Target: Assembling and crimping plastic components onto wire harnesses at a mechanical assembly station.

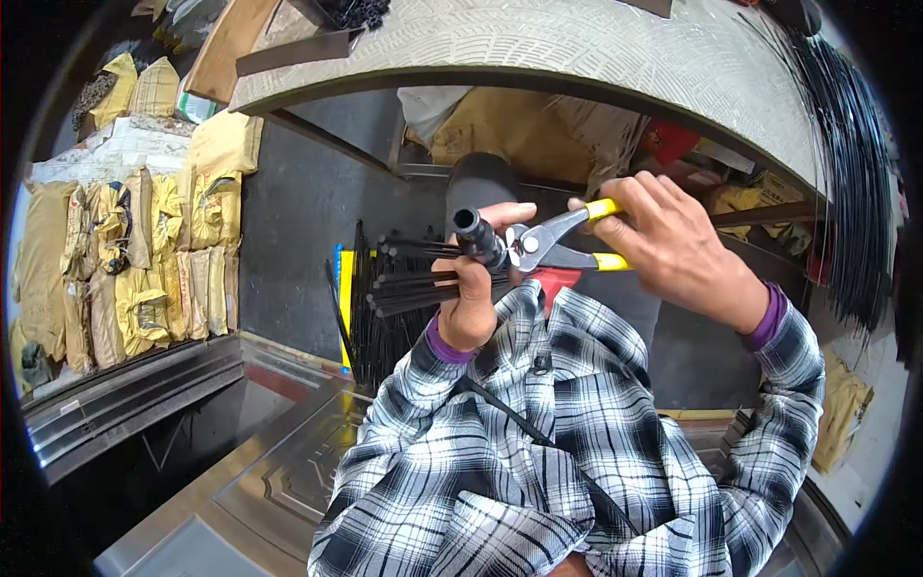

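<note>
My left hand (470, 305) is closed round a short black tube (469, 223), its open end tipped up, with one finger stretched out behind the tool. Wrapped round the yellow grips of a pair of pliers (556, 246) is my right hand (670, 238). The pliers' metal jaws meet the tube's side just beside my left fingers; what exactly they bite on is too small to tell. Thin black rods (411, 279) stick out leftward by my left hand. Whether that hand also holds some of them, I cannot tell.
A patterned light worktop (577, 43) curves across the far side. Long black strands (851, 183) hang over its right end. Stacked yellow and brown packages (154, 255) lie at the left. A brown sack (514, 125) sits under the worktop, and a panelled metal door (298, 471) is near me.
</note>
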{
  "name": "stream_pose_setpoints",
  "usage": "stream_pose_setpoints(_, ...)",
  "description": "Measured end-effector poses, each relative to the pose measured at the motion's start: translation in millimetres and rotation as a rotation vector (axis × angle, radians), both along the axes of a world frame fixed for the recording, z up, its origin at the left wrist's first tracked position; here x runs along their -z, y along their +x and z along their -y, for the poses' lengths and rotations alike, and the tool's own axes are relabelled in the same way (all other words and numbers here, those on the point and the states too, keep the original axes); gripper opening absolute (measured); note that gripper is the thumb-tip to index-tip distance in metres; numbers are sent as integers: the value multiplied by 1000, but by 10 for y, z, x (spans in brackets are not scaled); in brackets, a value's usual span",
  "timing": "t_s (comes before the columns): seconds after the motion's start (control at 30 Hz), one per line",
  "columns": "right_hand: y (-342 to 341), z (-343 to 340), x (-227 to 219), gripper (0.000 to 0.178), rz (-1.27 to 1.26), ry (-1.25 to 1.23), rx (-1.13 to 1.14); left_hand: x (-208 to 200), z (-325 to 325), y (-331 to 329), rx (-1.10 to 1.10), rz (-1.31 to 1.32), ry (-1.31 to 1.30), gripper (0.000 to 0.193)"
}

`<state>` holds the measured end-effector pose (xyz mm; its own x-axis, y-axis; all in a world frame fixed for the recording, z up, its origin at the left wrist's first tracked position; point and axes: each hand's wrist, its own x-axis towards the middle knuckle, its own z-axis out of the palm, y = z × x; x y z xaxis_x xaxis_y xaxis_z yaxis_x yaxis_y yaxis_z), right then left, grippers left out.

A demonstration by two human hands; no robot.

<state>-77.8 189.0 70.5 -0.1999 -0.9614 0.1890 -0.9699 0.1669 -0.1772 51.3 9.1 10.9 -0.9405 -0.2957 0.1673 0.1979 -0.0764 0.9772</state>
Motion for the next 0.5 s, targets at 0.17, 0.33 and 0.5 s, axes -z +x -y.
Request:
stream_pose_setpoints(0.17, -158, -131, -188, 34, 810, 240, -178, 34, 76, -41, 174, -92, 94, 75)
stream_pose_setpoints(0.33, -225, -128, -382, 20, 1240, 423, -119, -14, 45, -77, 287, -157, 51, 65)
stream_pose_setpoints(0.5, -360, -139, -479, 24, 962, 531, -162, -14, 0, -121, 285, -131, 38, 65)
